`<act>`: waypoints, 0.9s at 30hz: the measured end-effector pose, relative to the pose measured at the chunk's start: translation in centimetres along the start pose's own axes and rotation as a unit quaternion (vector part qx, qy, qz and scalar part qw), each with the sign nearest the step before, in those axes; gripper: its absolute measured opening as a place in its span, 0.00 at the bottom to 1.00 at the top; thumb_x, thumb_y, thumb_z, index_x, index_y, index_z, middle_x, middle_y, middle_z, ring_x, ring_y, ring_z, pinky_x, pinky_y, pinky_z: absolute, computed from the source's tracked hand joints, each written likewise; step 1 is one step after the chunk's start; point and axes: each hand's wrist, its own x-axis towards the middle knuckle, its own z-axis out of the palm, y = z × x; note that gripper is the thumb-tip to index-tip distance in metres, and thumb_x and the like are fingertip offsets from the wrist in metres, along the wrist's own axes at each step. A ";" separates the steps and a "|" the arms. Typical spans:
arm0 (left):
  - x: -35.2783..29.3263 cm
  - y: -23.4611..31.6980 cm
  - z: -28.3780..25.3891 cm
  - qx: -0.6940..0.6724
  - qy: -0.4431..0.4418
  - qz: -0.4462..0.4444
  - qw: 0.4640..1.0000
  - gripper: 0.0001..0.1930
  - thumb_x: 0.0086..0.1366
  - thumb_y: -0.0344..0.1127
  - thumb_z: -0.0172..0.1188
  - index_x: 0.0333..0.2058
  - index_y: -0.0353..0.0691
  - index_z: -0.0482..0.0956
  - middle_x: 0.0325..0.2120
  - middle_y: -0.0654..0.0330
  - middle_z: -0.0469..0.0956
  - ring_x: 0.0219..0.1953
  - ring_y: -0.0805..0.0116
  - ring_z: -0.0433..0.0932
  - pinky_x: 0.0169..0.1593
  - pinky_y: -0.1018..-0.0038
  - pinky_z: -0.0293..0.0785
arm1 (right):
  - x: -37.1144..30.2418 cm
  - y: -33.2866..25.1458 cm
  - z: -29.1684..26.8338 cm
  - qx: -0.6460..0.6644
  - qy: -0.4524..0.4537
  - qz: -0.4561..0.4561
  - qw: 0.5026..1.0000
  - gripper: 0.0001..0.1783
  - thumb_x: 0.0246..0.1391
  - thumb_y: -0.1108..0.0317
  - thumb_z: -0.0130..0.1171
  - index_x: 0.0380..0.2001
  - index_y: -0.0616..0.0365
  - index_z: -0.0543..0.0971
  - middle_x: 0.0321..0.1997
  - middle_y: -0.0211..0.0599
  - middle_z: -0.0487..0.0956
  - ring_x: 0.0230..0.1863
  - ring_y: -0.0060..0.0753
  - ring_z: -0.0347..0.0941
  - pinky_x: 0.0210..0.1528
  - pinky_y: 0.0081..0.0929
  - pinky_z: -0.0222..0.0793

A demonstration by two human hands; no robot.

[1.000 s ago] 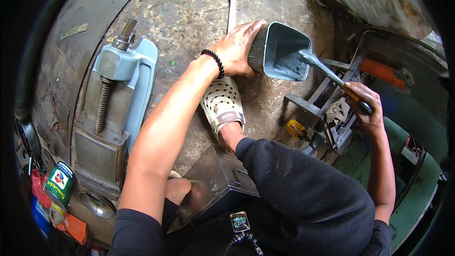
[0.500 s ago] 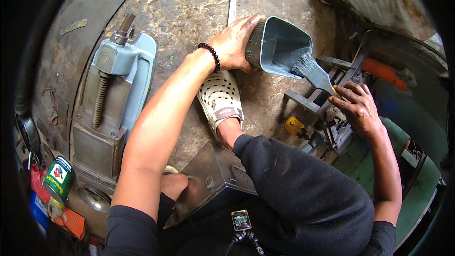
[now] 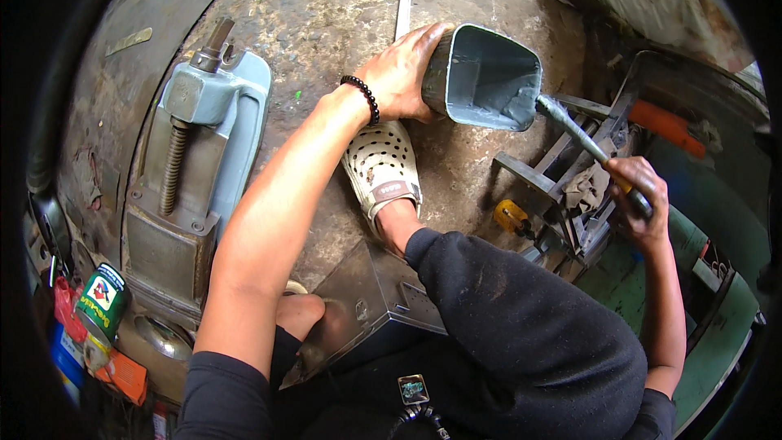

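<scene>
My left hand (image 3: 405, 73) grips a square-mouthed container (image 3: 438, 73) from its left side, tilted so its opening faces me. Thick blue-grey paint (image 3: 497, 94) coats the inner walls and pools toward the lower right. In my right hand (image 3: 639, 200) is a paintbrush (image 3: 582, 137), held by its handle with the fingers wrapped round. The brush is seen edge-on, and its paint-covered end meets the container's right rim. To the left lies a large machine vise (image 3: 183, 171) with a long screw, partly covered in light blue-grey paint.
An adjustable wrench (image 3: 404, 0) lies on the floor beyond my left hand. My clog (image 3: 383, 167) stands below the container. Metal frames (image 3: 529, 173), a rag (image 3: 586, 189) and a yellow tool (image 3: 511, 216) are at right. A metal box (image 3: 362, 293) and green can (image 3: 102, 301) sit nearer me.
My right hand has drawn back toward the lower right. The paintbrush has come out of the container to its rim and turned edge-on. My left hand stays on the container.
</scene>
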 end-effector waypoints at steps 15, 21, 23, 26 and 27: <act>0.2 0.8 0.6 0.029 -0.008 0.007 1.000 0.62 0.35 0.44 0.79 0.69 0.45 0.50 0.66 0.46 0.59 0.68 0.48 0.59 0.70 0.61 0.60 | 7.1 5.8 5.1 0.290 0.266 0.427 0.814 0.17 0.60 0.55 0.56 0.30 0.60 0.79 0.19 0.29 0.74 0.18 0.20 0.64 0.23 0.21 0.58; 0.0 0.7 1.2 -0.002 0.022 0.002 1.000 0.64 0.31 0.37 0.80 0.68 0.42 0.51 0.63 0.44 0.62 0.65 0.46 0.63 0.68 0.61 0.63 | 4.9 4.9 3.4 0.270 0.293 0.349 0.848 0.14 0.64 0.60 0.53 0.31 0.59 0.79 0.20 0.25 0.72 0.21 0.17 0.64 0.25 0.19 0.58; -0.3 0.7 1.5 -0.007 0.046 0.011 0.999 0.63 0.32 0.38 0.80 0.68 0.41 0.50 0.63 0.44 0.61 0.66 0.46 0.62 0.68 0.61 0.63 | 4.3 4.2 3.1 0.210 0.321 0.306 0.871 0.14 0.65 0.59 0.53 0.32 0.58 0.79 0.23 0.23 0.73 0.23 0.15 0.64 0.27 0.18 0.59; -0.8 1.0 2.1 -0.005 0.054 -0.010 0.998 0.64 0.32 0.40 0.81 0.68 0.42 0.50 0.64 0.44 0.61 0.66 0.46 0.62 0.69 0.61 0.61 | 3.9 4.0 3.6 0.239 0.301 0.220 0.897 0.14 0.66 0.60 0.53 0.36 0.61 0.80 0.27 0.25 0.74 0.28 0.17 0.67 0.32 0.17 0.62; -0.9 1.1 2.3 -0.009 0.054 -0.013 0.998 0.64 0.32 0.40 0.81 0.68 0.42 0.50 0.64 0.44 0.60 0.66 0.46 0.62 0.69 0.61 0.61 | 3.9 4.1 3.9 0.255 0.291 0.208 0.898 0.14 0.66 0.61 0.53 0.37 0.61 0.80 0.27 0.26 0.74 0.29 0.17 0.67 0.33 0.17 0.63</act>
